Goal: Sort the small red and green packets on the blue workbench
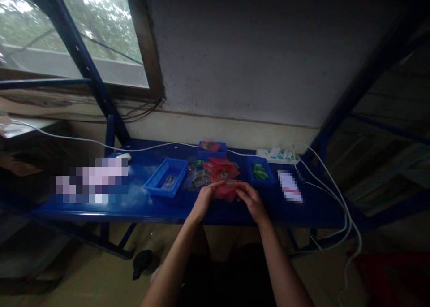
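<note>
A small red plastic bag [225, 192] is held between my two hands over the front part of the blue table. My left hand [205, 198] grips its left edge with fingers closed. On the opposite edge, my right hand [252, 201] pinches the bag with bent fingers. Just beyond the hands lies a heap of red bags [220, 166], some showing darker contents. Left of the heap are clear bags [198, 179] with small dark parts inside. Whatever is inside the held bag is too blurred to make out.
A blue tray [159, 192] with a few clear bags stands to the left. Behind the heap, another blue tray [211, 154] holds red bags. To the right, green bags [260, 171] fill a third tray. A power strip [278, 155] and white cables [324, 191] lie farther right.
</note>
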Available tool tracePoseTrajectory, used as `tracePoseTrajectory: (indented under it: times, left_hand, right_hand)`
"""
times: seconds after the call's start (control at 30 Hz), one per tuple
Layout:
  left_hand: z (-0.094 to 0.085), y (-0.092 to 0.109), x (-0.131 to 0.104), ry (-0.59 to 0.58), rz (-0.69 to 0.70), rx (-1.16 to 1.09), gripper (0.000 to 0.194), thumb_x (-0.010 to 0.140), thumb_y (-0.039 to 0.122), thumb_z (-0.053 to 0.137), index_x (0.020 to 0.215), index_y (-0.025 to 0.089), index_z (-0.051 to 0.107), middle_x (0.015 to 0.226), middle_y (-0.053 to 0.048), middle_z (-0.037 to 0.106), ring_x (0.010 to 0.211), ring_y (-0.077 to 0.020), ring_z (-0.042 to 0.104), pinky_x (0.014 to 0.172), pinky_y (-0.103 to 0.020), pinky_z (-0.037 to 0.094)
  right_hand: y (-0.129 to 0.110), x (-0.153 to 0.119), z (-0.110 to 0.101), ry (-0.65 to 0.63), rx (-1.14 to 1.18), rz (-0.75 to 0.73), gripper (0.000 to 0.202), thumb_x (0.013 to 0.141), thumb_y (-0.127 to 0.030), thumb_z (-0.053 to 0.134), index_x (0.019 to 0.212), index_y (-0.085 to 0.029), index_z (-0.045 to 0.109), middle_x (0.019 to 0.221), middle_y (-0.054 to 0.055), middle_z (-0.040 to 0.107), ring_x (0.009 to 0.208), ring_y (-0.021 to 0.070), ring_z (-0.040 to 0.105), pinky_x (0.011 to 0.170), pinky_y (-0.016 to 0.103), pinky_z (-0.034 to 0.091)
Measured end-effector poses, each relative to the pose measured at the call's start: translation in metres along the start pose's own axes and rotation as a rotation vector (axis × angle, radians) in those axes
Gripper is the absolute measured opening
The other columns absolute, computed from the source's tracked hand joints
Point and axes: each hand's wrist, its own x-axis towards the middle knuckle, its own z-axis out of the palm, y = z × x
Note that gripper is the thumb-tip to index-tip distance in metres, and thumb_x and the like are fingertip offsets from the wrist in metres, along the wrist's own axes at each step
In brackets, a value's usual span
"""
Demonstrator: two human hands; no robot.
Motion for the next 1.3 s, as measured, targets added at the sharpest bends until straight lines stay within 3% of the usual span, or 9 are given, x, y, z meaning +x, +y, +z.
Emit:
tracePoseTrajectory:
  times: [0.17,0.3,0.43,0.5,0.63,0.83,1.0,1.2,1.3]
  left_hand:
    - [0.004,0.003,0.001,0.080,-0.060,0.069,0.040,0.070,0.040,0.066,0.097,0.012,0.070,0.084,-0.007,0.071,0.069,-0.0171,0.062,0.056,-0.023,0.045]
    - [0.007,0.004,0.001,0.122,-0.081,-0.095,0.072,0.056,0.033,0.078,0.122,0.015,0.054,0.071,0.001,0.066,0.053,-0.0086,0.055,0.048,-0.017,0.037]
    - [0.007,0.006,0.001,0.092,-0.165,-0.115,0.048,0.050,0.030,0.081,0.091,0.011,0.064,0.066,0.001,0.065,0.055,-0.0100,0.057,0.053,-0.019,0.041]
    - [0.006,0.007,0.000,0.071,-0.161,-0.090,0.035,0.052,0.031,0.080,0.075,0.012,0.063,0.066,0.000,0.065,0.055,-0.0100,0.056,0.053,-0.020,0.041]
    - [0.006,0.006,-0.003,0.030,-0.108,-0.047,0.028,0.059,0.033,0.077,0.074,0.012,0.065,0.066,-0.001,0.066,0.056,-0.0106,0.056,0.054,-0.020,0.041]
    - [0.005,0.009,-0.006,-0.108,0.075,0.143,0.028,0.072,0.036,0.068,0.087,0.013,0.072,0.094,-0.009,0.065,0.076,-0.0171,0.061,0.066,-0.026,0.048]
    - [0.005,0.012,-0.008,-0.220,0.220,0.296,0.027,0.085,0.034,0.054,0.095,0.018,0.073,0.104,-0.008,0.062,0.104,-0.0211,0.056,0.093,-0.031,0.041]
    - [0.007,0.000,0.001,0.129,0.136,0.169,0.046,0.071,0.037,0.068,0.112,0.017,0.060,0.094,-0.005,0.062,0.081,-0.0164,0.058,0.074,-0.027,0.046]
    - [0.008,-0.001,0.001,0.027,0.019,0.114,0.038,0.070,0.041,0.067,0.096,0.013,0.063,0.075,-0.001,0.061,0.063,-0.0120,0.053,0.061,-0.023,0.042]
  right_hand:
    - [-0.003,-0.001,0.001,-0.005,-0.086,-0.048,0.022,0.078,-0.036,0.054,0.086,-0.020,0.067,0.081,0.003,0.067,0.075,0.0182,0.060,0.067,0.028,0.049]
    - [0.000,0.000,0.005,-0.003,-0.111,-0.034,0.015,0.075,-0.033,0.058,0.081,-0.020,0.064,0.078,0.002,0.065,0.074,0.0185,0.060,0.065,0.028,0.048]
    - [0.006,0.002,0.006,0.023,-0.129,-0.048,0.014,0.077,-0.032,0.056,0.079,-0.020,0.062,0.074,0.001,0.063,0.071,0.0179,0.060,0.065,0.028,0.047]
    - [0.007,0.004,0.005,0.050,-0.166,-0.081,0.014,0.077,-0.033,0.057,0.079,-0.020,0.062,0.077,0.002,0.063,0.075,0.0186,0.060,0.067,0.029,0.048]
    - [0.005,0.005,0.006,0.130,-0.287,-0.167,0.013,0.074,-0.034,0.063,0.077,-0.021,0.065,0.092,0.006,0.061,0.083,0.0201,0.059,0.068,0.030,0.049]
    - [-0.009,-0.003,0.010,-0.169,-0.175,-0.167,0.031,0.080,-0.040,0.059,0.104,-0.021,0.063,0.096,0.005,0.065,0.086,0.0207,0.062,0.071,0.030,0.050]
    - [-0.007,-0.002,0.006,-0.155,-0.133,-0.116,0.032,0.081,-0.040,0.057,0.103,-0.019,0.065,0.100,0.006,0.069,0.091,0.0233,0.062,0.083,0.034,0.047]
    - [-0.003,-0.003,0.003,-0.075,0.008,0.037,0.028,0.078,-0.039,0.058,0.092,-0.018,0.069,0.089,0.004,0.072,0.082,0.0232,0.065,0.077,0.034,0.050]
    - [-0.005,-0.003,0.004,-0.069,0.066,0.059,0.029,0.075,-0.036,0.060,0.097,-0.019,0.068,0.092,0.003,0.072,0.085,0.0228,0.065,0.077,0.034,0.051]
